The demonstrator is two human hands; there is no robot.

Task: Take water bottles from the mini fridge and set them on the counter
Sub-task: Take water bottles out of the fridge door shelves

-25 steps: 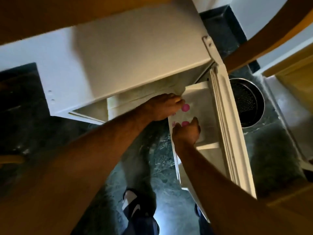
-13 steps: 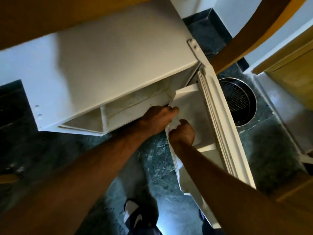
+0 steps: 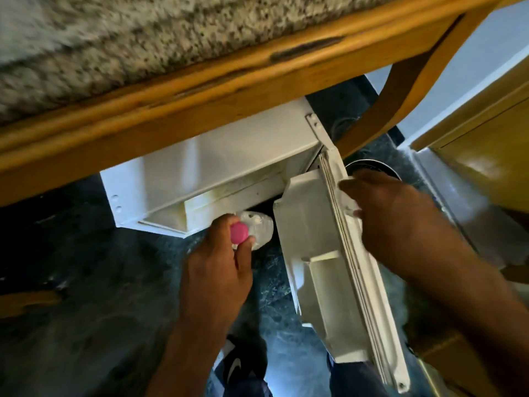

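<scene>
The white mini fridge (image 3: 217, 164) stands under the counter, and its door (image 3: 323, 270) hangs open to the right. My left hand (image 3: 217, 276) is just in front of the fridge opening, closed around a clear water bottle (image 3: 259, 229) with a pink cap (image 3: 239, 233). My right hand (image 3: 398, 216) lies over the door's top edge with its fingers curled on it. A pale patch shows under its thumb; I cannot tell what that is. The speckled granite counter (image 3: 114, 38) with a wooden edge (image 3: 229, 93) fills the top of the view.
A round metal bin (image 3: 372, 166) sits on the dark stone floor behind the open door. A wooden cabinet (image 3: 486, 156) stands at the right. A curved wooden leg (image 3: 400, 90) runs down beside the fridge. My shoes (image 3: 237, 365) are below, near the door.
Both hands have left the door shelf. My left hand now holds a pink-capped bottle in front of the fridge, my right hand moved to the door's top edge, and the view tilted up to the counter.
</scene>
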